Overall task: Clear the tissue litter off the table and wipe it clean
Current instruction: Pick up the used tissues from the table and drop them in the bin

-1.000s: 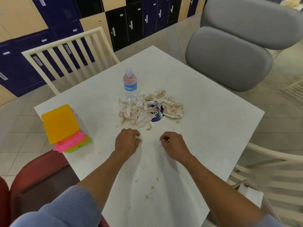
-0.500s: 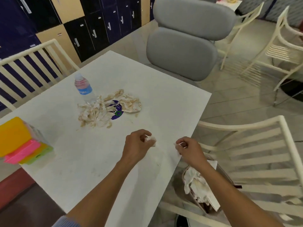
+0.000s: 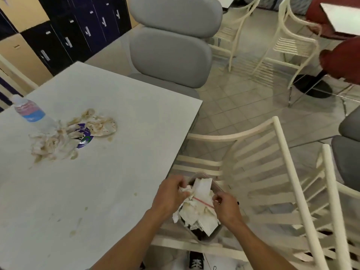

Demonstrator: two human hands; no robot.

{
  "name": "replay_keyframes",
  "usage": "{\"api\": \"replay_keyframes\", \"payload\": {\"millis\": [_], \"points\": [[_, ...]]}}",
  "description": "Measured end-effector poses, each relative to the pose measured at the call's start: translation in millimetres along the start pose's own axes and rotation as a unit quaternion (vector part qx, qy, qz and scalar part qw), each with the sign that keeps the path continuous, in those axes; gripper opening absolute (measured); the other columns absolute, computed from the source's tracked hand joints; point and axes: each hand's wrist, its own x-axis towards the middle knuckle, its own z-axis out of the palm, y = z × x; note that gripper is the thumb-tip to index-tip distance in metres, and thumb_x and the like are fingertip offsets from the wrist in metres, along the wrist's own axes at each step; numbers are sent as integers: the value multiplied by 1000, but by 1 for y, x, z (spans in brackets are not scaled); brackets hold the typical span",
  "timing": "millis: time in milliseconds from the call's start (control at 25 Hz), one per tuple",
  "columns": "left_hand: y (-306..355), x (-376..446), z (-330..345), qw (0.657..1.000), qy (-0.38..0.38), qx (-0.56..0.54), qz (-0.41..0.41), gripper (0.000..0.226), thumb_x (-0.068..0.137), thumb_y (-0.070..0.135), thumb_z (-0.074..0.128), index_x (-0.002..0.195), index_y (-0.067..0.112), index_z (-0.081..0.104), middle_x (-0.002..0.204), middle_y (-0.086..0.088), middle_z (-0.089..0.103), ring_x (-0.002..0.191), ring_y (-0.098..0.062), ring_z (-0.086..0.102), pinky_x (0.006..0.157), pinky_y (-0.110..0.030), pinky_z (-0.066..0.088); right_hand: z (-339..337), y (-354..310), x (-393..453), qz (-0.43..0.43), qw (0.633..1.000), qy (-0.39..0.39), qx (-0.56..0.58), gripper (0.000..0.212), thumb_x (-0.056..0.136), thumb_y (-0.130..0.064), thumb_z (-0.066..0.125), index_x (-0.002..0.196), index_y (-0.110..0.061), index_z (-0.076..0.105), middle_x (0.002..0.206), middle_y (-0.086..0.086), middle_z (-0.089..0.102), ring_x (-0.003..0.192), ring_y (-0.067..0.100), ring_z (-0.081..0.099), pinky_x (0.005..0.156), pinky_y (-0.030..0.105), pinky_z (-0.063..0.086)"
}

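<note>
While both forearms reach in from the 6 o'clock edge, the white table (image 3: pixel 109 172) fills the left half of the view, smeared with brownish spots near its 6 o'clock side. A grey padded chair (image 3: pixel 171 45) sits at 12 o'clock, and a cream slatted chair (image 3: pixel 272 162) stands just off the table's 3 o'clock edge. Under that chair's rail is a small bin (image 3: pixel 210 232), stuffed with crumpled white paper. Over on the table at about 9 o'clock, the main tissue pile (image 3: pixel 56 141) lies stained and heaped on a purple sticker, touching a water bottle (image 3: pixel 31 114) that leans just beyond it. Right above the bin, the left hand (image 3: pixel 169 197) has its fingers curled around a small tissue wad (image 3: pixel 185 190), wrist bent toward 3 o'clock. The right hand (image 3: pixel 226 207) sits opposite, knuckles up, thumb and forefinger pinched tight on a tiny scrap, too small to make out clearly.
</note>
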Motion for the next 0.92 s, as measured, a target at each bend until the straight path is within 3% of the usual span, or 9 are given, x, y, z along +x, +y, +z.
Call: {"api": "replay_keyframes", "payload": {"millis": [160, 240, 360, 520, 600, 720, 920], "points": [[-7, 9, 39, 999, -20, 47, -5, 29, 74, 21, 80, 74, 25, 51, 81, 13, 53, 72, -5, 50, 59, -16, 34, 6, 22, 10, -3, 996, -85, -23, 23, 90, -10, 54, 107, -9, 71, 102, -1, 67, 101, 17, 62, 79, 19, 41], [-11, 14, 55, 997, -29, 66, -12, 33, 73, 21, 81, 71, 26, 48, 79, 13, 50, 69, -4, 46, 58, -16, 32, 1, 28, 15, -5, 991, -129, -33, 30, 92, -12, 51, 118, -11, 66, 115, 0, 65, 114, 18, 59, 90, 20, 42], [-15, 16, 73, 996, -31, 73, -42, 34, 76, 22, 78, 71, 25, 45, 81, 15, 48, 74, -5, 45, 59, -14, 30, -10, 30, 20, -19, 990, -134, -33, 34, 93, -16, 50, 125, -15, 62, 128, 1, 62, 118, 16, 56, 97, 20, 40], [-25, 17, 89, 995, -40, 73, -54, 14, 82, 26, 71, 78, 27, 57, 103, 4, 60, 94, -16, 56, 78, -28, 46, -23, 23, 23, -37, 993, -111, -1, 33, 91, -17, 54, 124, -17, 63, 127, 0, 63, 117, 14, 58, 100, 24, 43], [-30, 16, 87, 996, -35, 72, -46, 7, 87, 27, 67, 92, 23, 68, 110, 2, 61, 102, -17, 57, 86, -28, 46, -27, 17, 23, -51, 993, -107, 10, 32, 91, -17, 55, 122, -17, 63, 125, -1, 64, 116, 12, 58, 101, 26, 45], [-35, 14, 74, 998, -8, 56, -38, 11, 88, 27, 64, 98, 23, 69, 109, 3, 63, 99, -14, 59, 83, -24, 45, -29, -4, 21, -81, 992, -97, 4, 29, 92, -16, 55, 118, -19, 66, 115, -1, 67, 107, 12, 61, 93, 24, 46], [-24, 14, 14, 999, 32, 24, -31, 12, 87, 31, 63, 95, 25, 70, 96, 11, 68, 84, -8, 62, 81, -32, 54, -15, -64, 22, -136, 985, -106, 30, 23, 90, -17, 54, 105, -24, 70, 99, -10, 69, 92, 7, 64, 85, 28, 53]]}}
